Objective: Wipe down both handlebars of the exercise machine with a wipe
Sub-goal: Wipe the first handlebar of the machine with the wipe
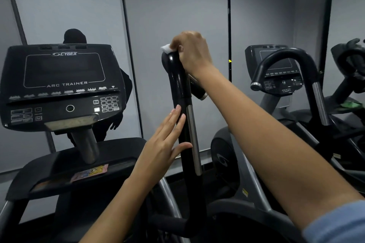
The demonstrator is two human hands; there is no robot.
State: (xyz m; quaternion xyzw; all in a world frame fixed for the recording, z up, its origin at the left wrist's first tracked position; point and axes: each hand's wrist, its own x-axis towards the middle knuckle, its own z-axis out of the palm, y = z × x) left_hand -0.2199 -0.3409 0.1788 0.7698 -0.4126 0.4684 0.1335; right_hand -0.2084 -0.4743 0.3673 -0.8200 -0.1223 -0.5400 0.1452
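While grey wall panels (173, 6) fill the back of the room, the black exercise machine (83, 163) takes up most of the floor in front, its glossy console (63, 85) marked CYBEX and ARC TRAINER. A second machine (276, 77) of the same make stands to the right, with a curved black bar and a brushed metal tube. Rising up the middle is the near handlebar (178, 81), a tall black post with a shiny rounded top and a silver strip down its right side. The right forearm reaches up and across from a pale blue sleeve (339, 223), and the right hand (192, 51) is cupped over the top of the handlebar, fingers curled down on a small white wipe (166, 47) that pokes out at the left. Lower down, the left hand (164, 142) lies flat against the post, fingers straight and close together, thumb apart and seemingly touching its front.
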